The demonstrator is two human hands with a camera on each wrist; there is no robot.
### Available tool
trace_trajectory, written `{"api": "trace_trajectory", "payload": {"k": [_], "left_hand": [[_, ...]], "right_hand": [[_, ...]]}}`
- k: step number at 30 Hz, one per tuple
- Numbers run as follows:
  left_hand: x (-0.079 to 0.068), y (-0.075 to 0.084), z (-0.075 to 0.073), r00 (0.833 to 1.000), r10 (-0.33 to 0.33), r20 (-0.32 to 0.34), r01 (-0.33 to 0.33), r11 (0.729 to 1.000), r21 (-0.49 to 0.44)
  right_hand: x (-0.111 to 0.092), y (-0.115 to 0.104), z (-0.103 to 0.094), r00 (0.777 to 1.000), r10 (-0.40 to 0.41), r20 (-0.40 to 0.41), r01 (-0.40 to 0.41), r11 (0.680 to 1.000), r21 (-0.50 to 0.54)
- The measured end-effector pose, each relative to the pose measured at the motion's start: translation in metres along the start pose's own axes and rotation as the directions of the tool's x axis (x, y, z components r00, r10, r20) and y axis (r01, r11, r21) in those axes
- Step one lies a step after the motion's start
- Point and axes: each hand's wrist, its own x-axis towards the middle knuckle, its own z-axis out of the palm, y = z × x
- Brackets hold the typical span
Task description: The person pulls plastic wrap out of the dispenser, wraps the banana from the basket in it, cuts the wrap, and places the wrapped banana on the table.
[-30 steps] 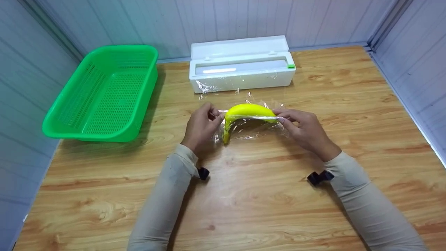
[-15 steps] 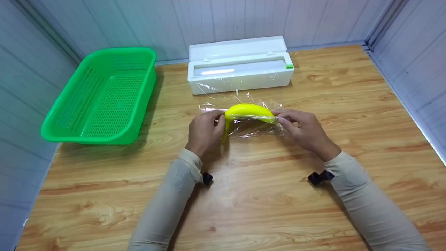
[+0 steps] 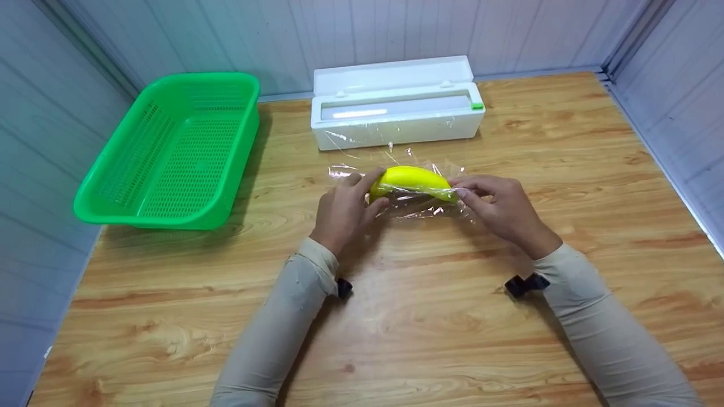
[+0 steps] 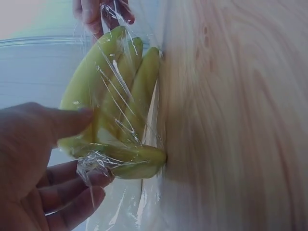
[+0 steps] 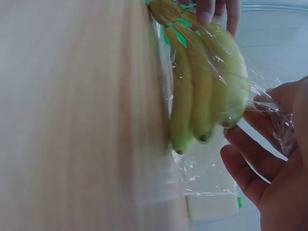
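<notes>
A yellow bunch of bananas (image 3: 416, 176) lies under clear plastic wrap (image 4: 126, 108) in front of the dispenser. My left hand (image 3: 344, 212) grips the stem end, its thumb on one side and fingers on the other; in the left wrist view the thumb (image 4: 72, 121) lies over the film. At the tips' end my right hand (image 3: 506, 209) pinches gathered film between thumb and fingers, close beside the bananas. Crumpled film shows in that grip in the right wrist view. Head view: the stem is mostly hidden behind the left hand.
Behind the bananas a white wrap dispenser box (image 3: 396, 135) stands with its lid up, film draped down its front. A green cutter tab (image 3: 477, 105) sits at its right end. To the left is a green perforated basket (image 3: 240, 169). Panel walls (image 3: 396, 34) edge the wooden table (image 3: 418, 316).
My left hand has moved right, from pinching film beside the stem to gripping the stem end. My right hand keeps its pinch at the other end, almost still.
</notes>
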Motion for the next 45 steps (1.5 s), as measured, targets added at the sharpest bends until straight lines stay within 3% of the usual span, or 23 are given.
{"api": "trace_trajectory", "payload": {"k": [8, 17, 21, 26, 35, 42, 45], "left_hand": [[0.000, 0.000, 0.004, 0.997, 0.026, -0.076, -0.032, 0.997, -0.074], [0.001, 0.000, 0.009, 1.000, 0.002, -0.025, -0.005, 0.993, -0.117], [0.003, 0.000, 0.009, 1.000, -0.003, 0.006, 0.004, 0.987, -0.158], [0.004, -0.001, 0.007, 1.000, 0.010, 0.026, -0.006, 0.989, -0.150], [0.003, -0.006, 0.008, 0.996, 0.084, -0.023, -0.085, 0.993, -0.086], [0.000, -0.008, 0.009, 0.979, 0.196, -0.053, -0.194, 0.980, 0.034], [-0.002, -0.010, 0.010, 0.981, 0.191, -0.044, -0.189, 0.981, 0.048]], "right_hand": [[0.016, 0.003, -0.007, 0.998, 0.031, 0.046, -0.027, 0.997, -0.072], [0.040, 0.006, -0.007, 0.980, 0.191, 0.051, -0.192, 0.981, 0.011], [0.045, 0.015, -0.005, 0.952, 0.300, 0.065, -0.305, 0.947, 0.101], [0.045, 0.025, -0.001, 0.908, 0.408, 0.091, -0.417, 0.875, 0.244], [0.045, 0.026, 0.012, 0.878, 0.471, 0.078, -0.466, 0.809, 0.358], [0.048, 0.025, 0.019, 0.850, 0.514, 0.112, -0.505, 0.739, 0.446], [0.048, 0.026, 0.022, 0.855, 0.506, 0.115, -0.502, 0.750, 0.431]]}}
